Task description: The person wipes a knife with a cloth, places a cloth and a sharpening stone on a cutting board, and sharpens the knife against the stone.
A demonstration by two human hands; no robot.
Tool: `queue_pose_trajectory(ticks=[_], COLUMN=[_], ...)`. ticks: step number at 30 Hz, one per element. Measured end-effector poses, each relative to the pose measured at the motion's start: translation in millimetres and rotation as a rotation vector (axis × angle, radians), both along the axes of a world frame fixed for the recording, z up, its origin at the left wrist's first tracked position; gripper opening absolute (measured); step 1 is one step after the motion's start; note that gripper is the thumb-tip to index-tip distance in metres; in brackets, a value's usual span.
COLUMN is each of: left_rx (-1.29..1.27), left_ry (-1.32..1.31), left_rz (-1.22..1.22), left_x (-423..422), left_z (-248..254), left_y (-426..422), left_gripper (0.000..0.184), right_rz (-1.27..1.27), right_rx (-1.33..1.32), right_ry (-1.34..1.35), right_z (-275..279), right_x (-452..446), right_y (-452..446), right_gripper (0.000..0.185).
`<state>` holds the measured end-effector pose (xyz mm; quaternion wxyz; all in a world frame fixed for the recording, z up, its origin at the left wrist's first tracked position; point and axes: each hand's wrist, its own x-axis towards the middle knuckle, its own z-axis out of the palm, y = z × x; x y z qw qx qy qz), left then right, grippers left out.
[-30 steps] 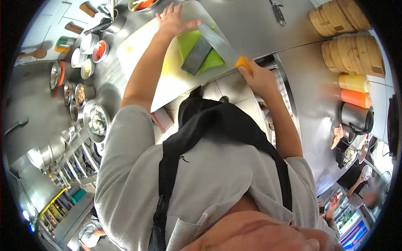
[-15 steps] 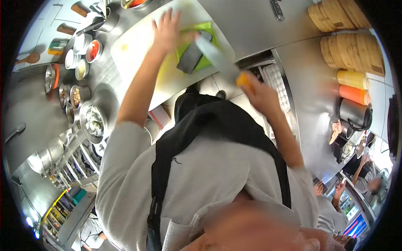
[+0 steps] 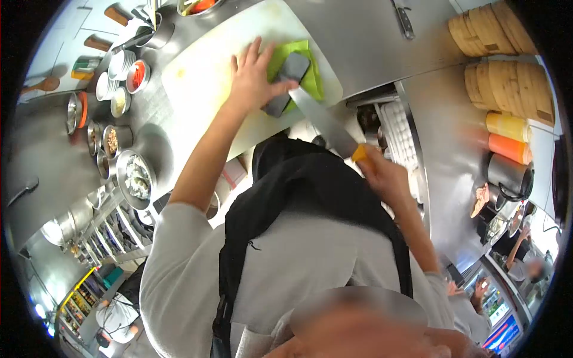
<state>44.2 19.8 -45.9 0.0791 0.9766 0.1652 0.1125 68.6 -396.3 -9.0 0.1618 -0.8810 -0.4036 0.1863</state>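
Observation:
A dark grey sharpening stone (image 3: 293, 65) lies on a folded green cloth (image 3: 314, 87) at the right side of the white cutting board (image 3: 200, 89). My right hand (image 3: 387, 178) is closed around the orange handle of a kitchen knife (image 3: 325, 122). Its broad blade points up and left, with the tip by the near part of the stone. My left hand (image 3: 253, 82) is over the board and the stone's left side, fingers spread. The left thumb reaches across the stone toward the blade tip; whether it touches the blade I cannot tell.
Small white bowls (image 3: 122, 64), a bowl of red strips (image 3: 138, 76) and a large metal bowl (image 3: 149, 179) stand left. Another knife (image 3: 405, 24) lies on the steel counter. Bamboo steamers (image 3: 507, 89) and sauce bottles (image 3: 507, 148) line the right. Other people are farther off.
The knife and my right hand have moved down and right, toward my body. My left hand has come lower, its thumb now across the stone near the blade tip.

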Motion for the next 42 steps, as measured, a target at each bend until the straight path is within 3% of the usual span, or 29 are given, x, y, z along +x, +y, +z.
queue_pose_trajectory(ticks=[1, 2, 3, 6, 10, 12, 17, 19, 21, 22, 25, 28, 30, 31, 33, 34, 37, 40, 42], left_rx=[-0.006, -0.034, -0.058, -0.070, -0.026, -0.014, -0.071, -0.053, 0.022, -0.011, -0.007, -0.029, -0.136, -0.053, -0.025, 0.020, -0.022, -0.031, -0.010], left_ry=[0.017, 0.007, -0.016, -0.015, 0.076, 0.047, 0.103, 0.097, 0.029, 0.056, 0.048, -0.033, 0.081, -0.045, 0.005, 0.037, 0.016, 0.019, -0.024], left_rz=[-0.019, -0.001, 0.024, 0.059, 0.014, 0.021, 0.131, 0.130, 0.036, 0.005, -0.004, 0.045, 0.175, 0.096, 0.062, 0.033, 0.044, 0.122, 0.105], left_x=[-7, 15, 43, 54, -19, -4, 58, 58, 5, -20, -15, 47, 58, 45, -20, -31, -11, 53, 44], left_z=[-6, -2, -2, 14, 17, 9, 3, 19, 7, 9, 5, 4, 13, 10, 9, 10, -4, 9, 8], left_y=[-7, 8, 30, 39, -22, -3, 57, 49, 6, -17, -17, 37, 40, 25, -26, -34, -18, 25, 20], left_gripper=[0.121, 0.122, 0.123, 0.124, 0.124, 0.124, 0.122, 0.123, 0.123, 0.124, 0.125, 0.124, 0.122, 0.123, 0.124, 0.124, 0.126, 0.125, 0.125], right_rz=[-0.113, -0.135, -0.101, -0.103, -0.074, -0.079, -0.059, -0.083, -0.081, -0.073, -0.069, -0.086, -0.101, -0.084, -0.081, 0.002, -0.075, -0.092, -0.103], right_rx=[-0.312, -0.182, -0.018, 0.134, -0.130, -0.131, 0.173, 0.073, -0.057, -0.246, -0.007, 0.016, 0.118, 0.028, -0.130, -0.186, -0.098, 0.025, -0.016], right_ry=[0.122, 0.159, 0.024, -0.040, 0.103, 0.126, -0.018, -0.040, 0.080, 0.132, 0.036, -0.008, -0.052, -0.039, 0.077, 0.058, 0.102, -0.033, -0.003], right_z=[22, 37, 21, 0, 18, 13, -13, -1, 13, 17, 17, 10, 2, 14, 40, 13, 38, 17, 19], right_x=[14, 29, 45, 61, 9, 7, 66, 60, 25, 10, 3, 53, 57, 46, 14, 3, 2, 48, 52], right_y=[26, 51, 66, 89, 12, 6, 91, 91, 40, 14, 12, 74, 83, 72, 29, -10, 14, 67, 74], right_gripper=[0.056, 0.052, 0.050, 0.051, 0.048, 0.050, 0.050, 0.050, 0.051, 0.051, 0.050, 0.047, 0.047, 0.047, 0.047, 0.049, 0.052, 0.048, 0.048])
